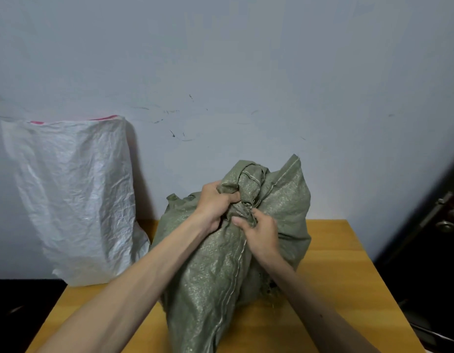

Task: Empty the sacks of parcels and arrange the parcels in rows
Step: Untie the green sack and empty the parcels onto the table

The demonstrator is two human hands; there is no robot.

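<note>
Two bare forearms reach forward over a yellow wooden table (348, 263) onto which a green woven sack (215, 271) is set, bulging and upright. The right hand (259, 233) has its fingers curled into the gathered fabric just below the sack's knotted neck (249, 184), thumb on top. The left hand (215, 202), beside and slightly beyond the right, grips the bunched cloth at the knot's left side, fingers closed tight round it. Both hands touch the same twisted neck, near each other. Beyond and well to the left of the left hand, a white woven sack (73, 194) with a pink top edge stands against the pale wall (246, 72). Far right of the right hand, a dark door (430, 250) with a metal handle (447, 222) shows.
</note>
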